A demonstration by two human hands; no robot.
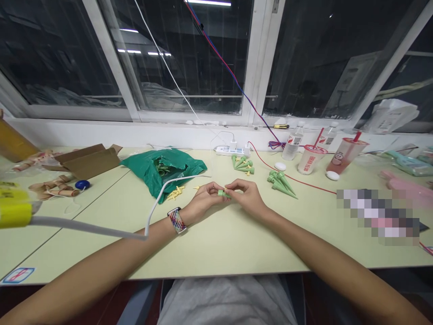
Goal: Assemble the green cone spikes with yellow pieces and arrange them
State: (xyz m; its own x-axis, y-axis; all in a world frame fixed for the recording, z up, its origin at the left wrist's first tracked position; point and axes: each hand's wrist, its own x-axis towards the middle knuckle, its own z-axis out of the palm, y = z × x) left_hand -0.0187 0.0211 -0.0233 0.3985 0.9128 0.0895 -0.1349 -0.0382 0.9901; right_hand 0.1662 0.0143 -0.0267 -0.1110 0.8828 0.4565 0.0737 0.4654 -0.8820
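My left hand (204, 198), with a colourful watch band (177, 221) at its wrist, is closed around a small green plastic spike (221, 193) whose far part is hidden by the fingers. Fingertips of my right hand (247, 195) pinch at the same piece from the other side. Small yellow plastic parts (175, 193) lie left of my hands, beside an open green plastic bag (142, 169) with more green pieces in it. Behind my hands, several green spikes with yellow parts (242, 164) lie together. A second pile of green spikes (281, 184) is to the right.
A white cable (147, 221) arches in front of the bag, over my left forearm. At the back stand a power strip (230, 150), water bottles (292, 143) and drink cups (309, 160). A cardboard box (86, 162) and wooden pieces (56, 186) are at left.
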